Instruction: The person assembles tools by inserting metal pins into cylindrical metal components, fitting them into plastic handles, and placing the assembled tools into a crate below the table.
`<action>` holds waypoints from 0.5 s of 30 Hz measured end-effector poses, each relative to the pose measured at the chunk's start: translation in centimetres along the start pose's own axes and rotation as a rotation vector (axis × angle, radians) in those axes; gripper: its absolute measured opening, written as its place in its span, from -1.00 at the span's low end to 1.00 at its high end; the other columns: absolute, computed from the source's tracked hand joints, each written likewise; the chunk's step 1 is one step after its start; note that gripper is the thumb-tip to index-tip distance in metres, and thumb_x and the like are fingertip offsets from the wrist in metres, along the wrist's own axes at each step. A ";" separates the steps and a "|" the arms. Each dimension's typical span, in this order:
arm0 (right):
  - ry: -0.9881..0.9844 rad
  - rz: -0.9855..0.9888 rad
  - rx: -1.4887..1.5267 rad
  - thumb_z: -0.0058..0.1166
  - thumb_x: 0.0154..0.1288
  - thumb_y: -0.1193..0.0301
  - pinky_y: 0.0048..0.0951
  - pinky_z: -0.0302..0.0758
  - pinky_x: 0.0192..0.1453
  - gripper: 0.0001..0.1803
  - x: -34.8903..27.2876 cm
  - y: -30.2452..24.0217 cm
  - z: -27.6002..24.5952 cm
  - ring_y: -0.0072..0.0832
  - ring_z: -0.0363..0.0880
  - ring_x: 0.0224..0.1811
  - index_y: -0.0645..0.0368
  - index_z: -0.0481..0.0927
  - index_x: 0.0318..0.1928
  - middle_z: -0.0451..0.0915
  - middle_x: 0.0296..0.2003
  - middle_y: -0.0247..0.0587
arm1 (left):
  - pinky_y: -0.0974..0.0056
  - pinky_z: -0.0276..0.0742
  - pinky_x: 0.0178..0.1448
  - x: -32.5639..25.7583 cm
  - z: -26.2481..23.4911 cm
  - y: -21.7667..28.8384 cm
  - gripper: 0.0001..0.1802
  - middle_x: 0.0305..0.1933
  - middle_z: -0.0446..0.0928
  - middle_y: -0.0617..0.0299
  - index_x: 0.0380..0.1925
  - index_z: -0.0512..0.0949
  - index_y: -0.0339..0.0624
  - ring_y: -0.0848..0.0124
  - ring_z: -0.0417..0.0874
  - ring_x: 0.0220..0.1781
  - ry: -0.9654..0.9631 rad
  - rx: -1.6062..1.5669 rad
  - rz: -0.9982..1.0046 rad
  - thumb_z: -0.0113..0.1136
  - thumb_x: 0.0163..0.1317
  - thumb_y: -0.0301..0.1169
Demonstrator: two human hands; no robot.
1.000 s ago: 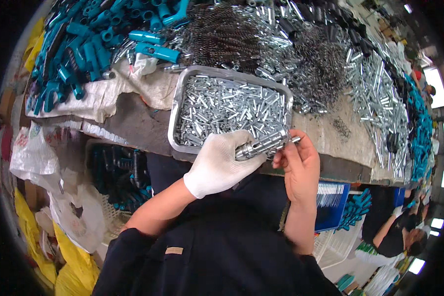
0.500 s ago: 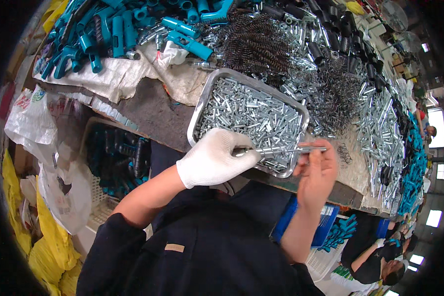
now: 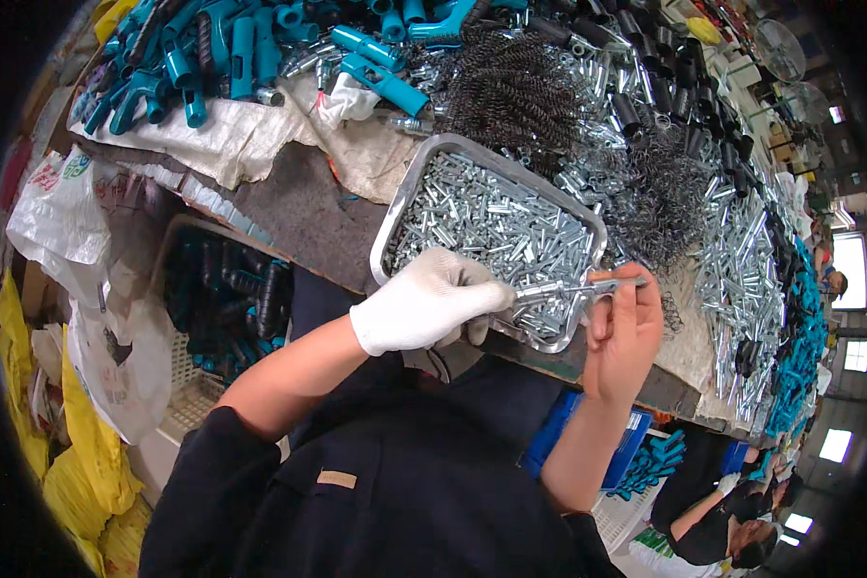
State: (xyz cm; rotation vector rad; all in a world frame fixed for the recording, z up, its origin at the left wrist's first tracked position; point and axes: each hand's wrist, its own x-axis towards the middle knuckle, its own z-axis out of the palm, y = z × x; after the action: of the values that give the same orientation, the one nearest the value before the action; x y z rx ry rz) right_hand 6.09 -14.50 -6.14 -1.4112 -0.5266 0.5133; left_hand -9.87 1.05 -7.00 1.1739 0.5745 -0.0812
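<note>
My left hand (image 3: 433,301), in a white knit glove, is closed round a slim silver metal rod (image 3: 547,290) that sticks out to the right from between thumb and fingers. Its other end lies inside the glove, hidden. At the rod's right end, my bare right hand (image 3: 628,328) pinches a small metal pin (image 3: 613,282) between thumb and fingertips. Whether pin and rod are joined, I cannot tell. Both hands are held over the near edge of a metal tray (image 3: 392,220) full of short silver pins.
Teal tool housings (image 3: 243,58) are piled at the far left. Dark coil springs (image 3: 511,91) and loose silver rods (image 3: 742,279) cover the bench behind and right of the tray. A crate (image 3: 178,385) of dark and teal parts stands below left. A co-worker (image 3: 718,520) sits at lower right.
My left hand has shifted slightly right and its fingers have closed further round the rod. The right hand still pinches at the rod's right end, with its fingers a little changed.
</note>
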 end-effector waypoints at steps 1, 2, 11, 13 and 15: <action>-0.014 0.099 0.227 0.00 0.46 0.40 -0.73 0.23 -0.62 -0.82 0.2 -0.1 -0.1 -0.74 0.37 -0.60 0.22 0.46 -0.04 0.64 -0.23 -0.12 | 0.49 0.14 -0.69 0.0 0.1 0.1 -0.66 -0.61 0.53 0.31 -0.43 0.63 -0.21 0.66 0.32 -0.75 0.032 0.027 -0.004 0.12 0.31 -0.17; -0.062 0.121 0.211 0.00 0.46 0.40 -0.73 0.23 -0.62 -0.82 0.3 -0.1 0.0 -0.74 0.37 -0.60 0.22 0.46 -0.04 0.64 -0.23 -0.12 | 0.49 0.14 -0.69 0.1 0.2 0.2 -0.66 -0.61 0.53 0.31 -0.43 0.63 -0.21 0.66 0.32 -0.75 0.007 0.016 0.016 0.12 0.31 -0.17; -0.044 0.064 -0.023 0.09 0.41 0.40 -0.58 0.59 -0.28 -0.78 0.2 1.1 0.3 -0.55 0.63 -0.24 0.26 0.53 -0.04 0.66 -0.15 -0.15 | 0.50 0.11 -0.71 1.1 -0.2 0.3 -0.62 -0.67 0.51 0.34 -0.40 0.67 -0.23 0.68 0.28 -0.79 -0.067 -0.097 -0.084 0.10 0.31 -0.12; -0.075 0.100 -0.050 0.10 0.41 0.39 -0.54 0.62 -0.23 -0.77 0.2 0.9 0.1 -0.50 0.65 -0.19 0.26 0.53 -0.03 0.66 -0.13 -0.11 | 0.50 0.10 -0.72 1.3 -0.2 0.2 -0.62 -0.67 0.50 0.35 -0.40 0.67 -0.23 0.68 0.27 -0.79 -0.063 -0.054 -0.055 0.10 0.30 -0.12; -0.097 0.125 -0.048 0.10 0.40 0.38 -0.51 0.65 -0.18 -0.76 0.2 0.7 0.1 -0.46 0.67 -0.13 0.27 0.52 -0.03 0.67 -0.10 -0.07 | 0.51 0.08 -0.73 1.5 -0.1 0.1 -0.62 -0.67 0.50 0.35 -0.41 0.67 -0.23 0.67 0.27 -0.79 -0.031 0.007 -0.057 0.10 0.30 -0.12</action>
State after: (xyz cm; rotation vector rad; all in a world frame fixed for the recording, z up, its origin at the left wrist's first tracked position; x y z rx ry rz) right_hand 6.16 -14.26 -6.82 -1.4771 -0.5333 0.6758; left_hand -8.58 1.52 -7.60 1.1610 0.5802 -0.1498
